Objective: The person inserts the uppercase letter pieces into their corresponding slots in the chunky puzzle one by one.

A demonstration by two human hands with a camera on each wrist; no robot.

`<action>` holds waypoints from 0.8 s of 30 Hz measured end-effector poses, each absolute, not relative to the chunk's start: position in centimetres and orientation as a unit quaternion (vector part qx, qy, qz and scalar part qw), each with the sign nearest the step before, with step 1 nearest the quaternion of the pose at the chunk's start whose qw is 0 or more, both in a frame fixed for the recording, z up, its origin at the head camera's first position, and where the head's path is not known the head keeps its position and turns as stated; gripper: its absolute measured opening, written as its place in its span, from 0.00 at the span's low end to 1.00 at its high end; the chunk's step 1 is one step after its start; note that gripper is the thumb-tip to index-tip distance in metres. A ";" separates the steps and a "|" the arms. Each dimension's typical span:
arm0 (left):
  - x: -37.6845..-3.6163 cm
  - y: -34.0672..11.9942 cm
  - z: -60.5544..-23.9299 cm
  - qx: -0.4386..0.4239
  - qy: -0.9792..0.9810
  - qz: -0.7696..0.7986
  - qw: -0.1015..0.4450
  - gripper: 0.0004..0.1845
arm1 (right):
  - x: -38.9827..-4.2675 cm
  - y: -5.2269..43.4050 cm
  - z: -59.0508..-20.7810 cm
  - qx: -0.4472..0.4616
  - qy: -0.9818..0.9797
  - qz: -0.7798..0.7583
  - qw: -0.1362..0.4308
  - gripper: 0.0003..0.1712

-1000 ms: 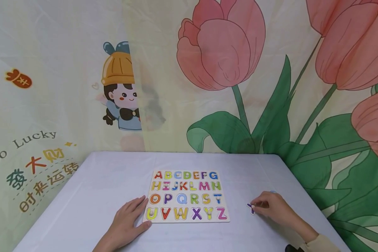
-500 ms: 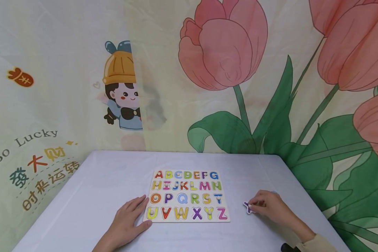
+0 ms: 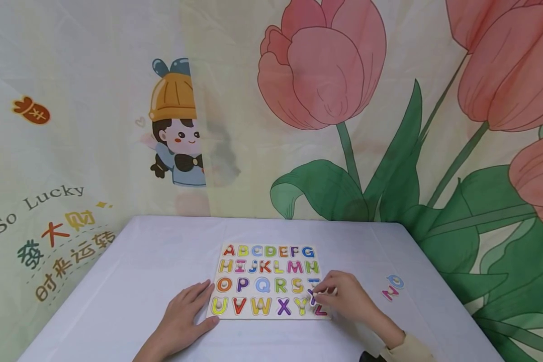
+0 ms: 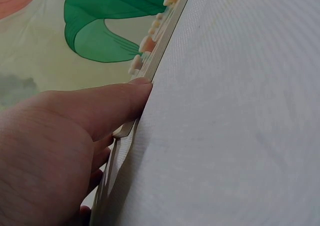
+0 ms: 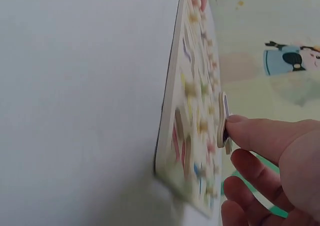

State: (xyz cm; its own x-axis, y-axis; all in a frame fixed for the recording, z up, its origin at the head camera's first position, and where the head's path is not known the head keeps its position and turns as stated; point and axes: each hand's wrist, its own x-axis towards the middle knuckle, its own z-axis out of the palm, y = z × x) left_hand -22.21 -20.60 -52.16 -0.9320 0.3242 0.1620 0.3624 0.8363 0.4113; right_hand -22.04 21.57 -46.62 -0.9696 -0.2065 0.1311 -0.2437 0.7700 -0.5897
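We see the left hand lying flat on the bench, fingers straight and loosely together, resting against the left edge of the letter board near its front left corner. From the left wrist view the thumb presses right along the board's thin edge. The board sits near the middle of the bench, a little toward the front edge, its rows of coloured letters running from A at the back to Z at the front.

Over at the board's front right corner we find the right hand, fingers curled and pinching a small purple letter piece between thumb and fingertips. The right wrist view shows that piece held just off the board's face, close to it but apart, with the thumb on its peg. It hovers around the end of the two front rows, by the T and the Z; the Z is partly covered by the hand. Which letter the piece is, we cannot tell.

Toward the right edge of the bench, well apart from the board, lie two loose letters: a pink N and a blue O, just beside each other. A beige sleeve shows at the right wrist.
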 end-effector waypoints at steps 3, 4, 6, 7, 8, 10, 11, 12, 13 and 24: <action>-22.2 -20.5 -52.2 -0.179 -0.957 -0.223 0.041 0.44 | -22.1 20.0 -46.9 0.133 -0.936 0.325 0.025 0.04; -22.2 -20.5 -52.2 -0.179 -0.957 -0.223 0.041 0.44 | -22.1 19.5 -47.0 0.138 -0.935 0.327 0.025 0.04; -22.2 -20.5 -52.1 -0.179 -0.958 -0.220 0.041 0.44 | -22.1 18.7 -47.1 0.144 -0.933 0.329 0.028 0.04; -22.2 -20.5 -52.1 -0.179 -0.958 -0.220 0.041 0.44 | -22.1 18.2 -47.2 0.146 -0.932 0.329 0.030 0.04; -22.2 -20.5 -52.1 -0.178 -0.958 -0.220 0.041 0.44 | -22.1 17.8 -47.3 0.149 -0.931 0.330 0.032 0.04; -22.2 -20.5 -52.1 -0.177 -0.959 -0.220 0.041 0.44 | -22.1 17.1 -47.4 0.151 -0.932 0.328 0.036 0.05; -22.1 -20.5 -52.1 -0.176 -0.959 -0.220 0.040 0.45 | -22.1 16.7 -47.5 0.152 -0.933 0.325 0.037 0.05; -22.1 -20.5 -52.1 -0.175 -0.959 -0.221 0.039 0.45 | -22.1 16.4 -47.6 0.153 -0.933 0.323 0.037 0.05; -22.1 -20.5 -52.1 -0.174 -0.959 -0.222 0.038 0.45 | -22.1 16.1 -47.7 0.153 -0.934 0.321 0.036 0.05; -22.2 -20.5 -52.2 -0.173 -0.959 -0.220 0.035 0.45 | -22.3 14.5 -48.6 0.162 -0.933 0.318 0.034 0.04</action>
State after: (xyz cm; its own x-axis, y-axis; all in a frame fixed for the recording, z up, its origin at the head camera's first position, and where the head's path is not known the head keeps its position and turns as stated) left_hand -22.17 -20.51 -52.16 -0.9376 0.3166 0.1438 0.3476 0.8435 0.4096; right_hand -22.25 14.45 -48.61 -0.9449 -0.2817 0.1667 -0.3249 0.7449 -0.5827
